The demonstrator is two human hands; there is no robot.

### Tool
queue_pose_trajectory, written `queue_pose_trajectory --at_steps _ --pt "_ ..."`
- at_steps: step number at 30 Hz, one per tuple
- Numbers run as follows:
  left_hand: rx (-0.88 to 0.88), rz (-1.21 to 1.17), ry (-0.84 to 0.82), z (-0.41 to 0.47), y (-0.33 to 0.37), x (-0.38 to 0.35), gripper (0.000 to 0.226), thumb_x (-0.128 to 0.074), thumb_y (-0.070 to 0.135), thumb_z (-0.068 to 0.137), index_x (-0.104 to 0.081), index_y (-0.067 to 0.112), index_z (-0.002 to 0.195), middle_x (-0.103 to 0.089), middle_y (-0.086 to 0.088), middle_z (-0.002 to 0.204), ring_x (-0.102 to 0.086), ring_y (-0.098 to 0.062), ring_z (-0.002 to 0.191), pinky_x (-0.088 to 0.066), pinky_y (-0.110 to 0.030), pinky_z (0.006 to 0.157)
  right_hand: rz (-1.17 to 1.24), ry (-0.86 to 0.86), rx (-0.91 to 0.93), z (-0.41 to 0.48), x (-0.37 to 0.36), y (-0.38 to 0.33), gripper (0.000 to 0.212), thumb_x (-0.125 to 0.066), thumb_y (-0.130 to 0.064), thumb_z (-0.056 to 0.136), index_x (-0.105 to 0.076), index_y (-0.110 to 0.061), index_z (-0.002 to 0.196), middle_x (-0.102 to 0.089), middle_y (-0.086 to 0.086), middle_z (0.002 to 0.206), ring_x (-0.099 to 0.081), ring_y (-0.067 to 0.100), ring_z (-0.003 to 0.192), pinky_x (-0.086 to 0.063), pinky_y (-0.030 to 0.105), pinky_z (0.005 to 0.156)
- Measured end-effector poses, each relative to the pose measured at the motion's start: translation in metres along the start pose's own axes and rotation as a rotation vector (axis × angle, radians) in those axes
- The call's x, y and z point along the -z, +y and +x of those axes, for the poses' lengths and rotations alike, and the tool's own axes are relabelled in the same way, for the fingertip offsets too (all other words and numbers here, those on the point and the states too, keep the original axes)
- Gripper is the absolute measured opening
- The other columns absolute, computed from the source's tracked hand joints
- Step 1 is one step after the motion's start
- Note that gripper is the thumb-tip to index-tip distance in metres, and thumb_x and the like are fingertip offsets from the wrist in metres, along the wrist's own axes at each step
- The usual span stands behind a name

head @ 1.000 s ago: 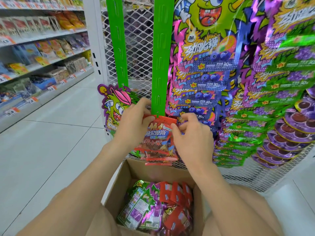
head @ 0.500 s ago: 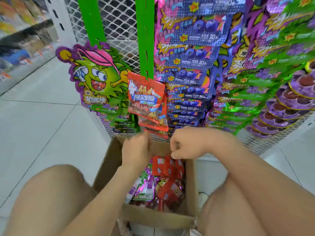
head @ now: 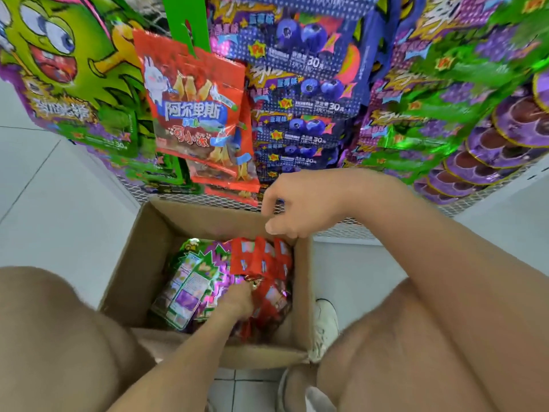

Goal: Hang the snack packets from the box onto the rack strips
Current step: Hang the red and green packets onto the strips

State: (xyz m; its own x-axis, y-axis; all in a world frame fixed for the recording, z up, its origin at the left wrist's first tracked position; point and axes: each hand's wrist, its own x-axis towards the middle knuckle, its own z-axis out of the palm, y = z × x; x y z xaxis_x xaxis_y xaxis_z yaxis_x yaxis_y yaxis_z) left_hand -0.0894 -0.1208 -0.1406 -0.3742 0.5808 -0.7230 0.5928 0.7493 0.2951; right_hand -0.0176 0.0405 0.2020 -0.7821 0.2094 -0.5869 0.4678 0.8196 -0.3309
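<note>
Several hung red packets [head: 193,114] overlap on the green strip [head: 175,13]. Boxed red packets [head: 261,260] and green-purple packets [head: 190,281] lie unhung in the cardboard box [head: 133,257], so the task is judged partly done. The left hand [head: 237,301] is sunk among the boxed red packets, and whether its grip pinches one cannot be told. The right hand [head: 297,206] hovers over the far rim, its grip loosely curled and empty. The box walls and the adjacent blueberry packets [head: 306,55] bound the lifting path.
</note>
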Motion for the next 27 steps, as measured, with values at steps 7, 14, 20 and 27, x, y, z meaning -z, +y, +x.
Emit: queue_pose_trajectory --at_steps 7,14,20,27 --pt "-0.011 0.007 -0.167 -0.039 0.028 0.058 0.033 -0.071 0.019 0.084 -0.052 0.003 0.062 -0.056 -0.005 0.06 -0.073 -0.035 0.081 -0.046 -0.026 0.046 0.0 -0.07 -0.043 0.001 -0.002 -0.001 0.021 -0.054 -0.021 0.104 -0.069 -0.014 0.117 -0.08 -0.006 0.085 -0.076 0.008 0.076 -0.055 0.023 0.064" --pt "0.009 -0.428 -0.118 -0.127 0.039 0.164 0.016 -0.078 0.016 0.091 -0.072 0.002 0.097 -0.077 -0.009 0.074 -0.073 -0.013 0.057 -0.062 -0.031 0.064 -0.238 0.034 -0.063 -0.006 -0.012 -0.034 0.043 -0.081 -0.037 0.084 -0.068 -0.007 0.112 -0.073 0.008 0.105 -0.07 0.024 0.091 -0.061 0.038 0.076" --pt "-0.074 -0.885 0.036 -0.208 0.031 0.225 0.017 -0.078 0.022 0.091 -0.073 0.008 0.097 -0.073 -0.004 0.077 -0.067 -0.015 0.06 -0.055 -0.03 0.065 -0.05 0.206 -0.074 -0.021 -0.043 -0.077 0.061 -0.09 -0.057 0.067 -0.046 -0.019 0.085 -0.048 -0.002 0.089 -0.053 0.018 0.083 -0.039 0.033 0.061" --pt "-0.268 -0.725 0.725 -0.281 0.044 0.265 0.038 -0.068 0.044 0.097 -0.08 0.012 0.08 -0.076 -0.002 0.072 -0.066 -0.013 0.063 -0.049 -0.031 0.065 0.245 0.617 -0.086 -0.028 -0.035 -0.085 0.035 -0.071 -0.019 0.091 -0.071 -0.014 0.125 -0.065 0.007 0.123 -0.059 0.029 0.122 -0.051 0.033 0.088"
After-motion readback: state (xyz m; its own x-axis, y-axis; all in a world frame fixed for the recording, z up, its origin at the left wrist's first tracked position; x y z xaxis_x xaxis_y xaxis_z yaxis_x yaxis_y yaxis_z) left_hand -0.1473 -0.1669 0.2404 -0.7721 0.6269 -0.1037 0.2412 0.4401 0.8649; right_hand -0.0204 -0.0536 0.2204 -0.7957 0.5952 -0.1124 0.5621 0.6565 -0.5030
